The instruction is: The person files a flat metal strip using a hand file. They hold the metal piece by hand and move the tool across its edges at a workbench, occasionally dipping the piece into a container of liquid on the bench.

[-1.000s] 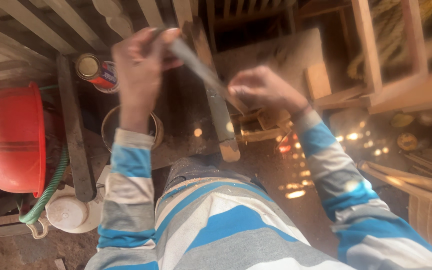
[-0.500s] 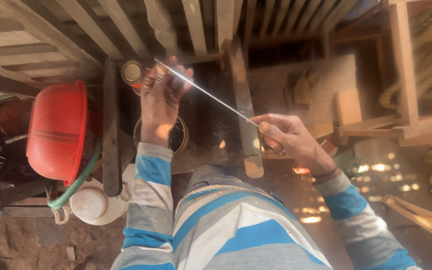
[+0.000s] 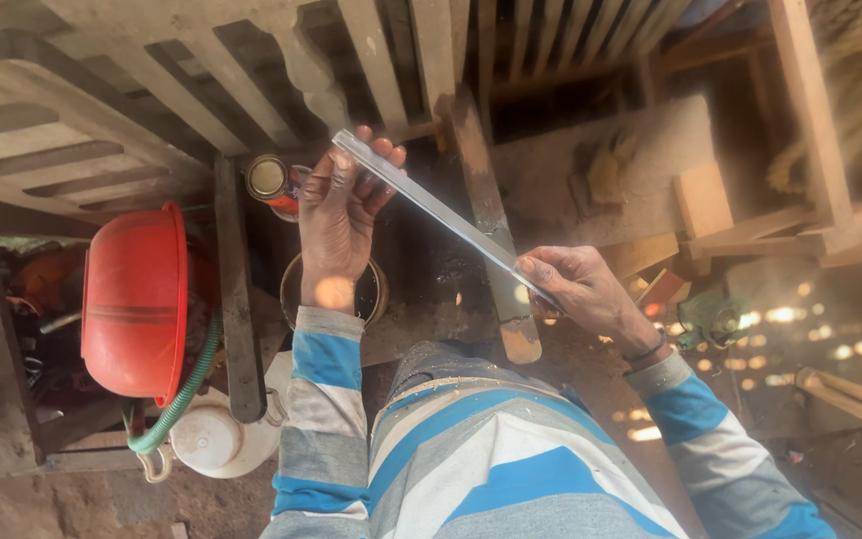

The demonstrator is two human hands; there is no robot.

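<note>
A long flat metal strip [image 3: 431,210] runs slantwise between my two hands, above my lap. My left hand [image 3: 341,215] grips its upper far end with the fingers curled over it. My right hand [image 3: 576,287] pinches the lower near end between thumb and fingers. Both sleeves are blue, grey and white striped. Under the strip a wooden plank [image 3: 491,230] stands on the dirt floor.
A red plastic bowl [image 3: 137,299] lies tipped at the left with a green hose [image 3: 187,389] and a white lidded pot [image 3: 216,439] below it. A small tin can [image 3: 269,182] and a round dark container [image 3: 331,289] sit near my left hand. Wooden slatted frames [image 3: 152,90] fill the top.
The view has shifted and steadied. My hands have kept their hold on the strip, and its far end has swung a little to the right.
</note>
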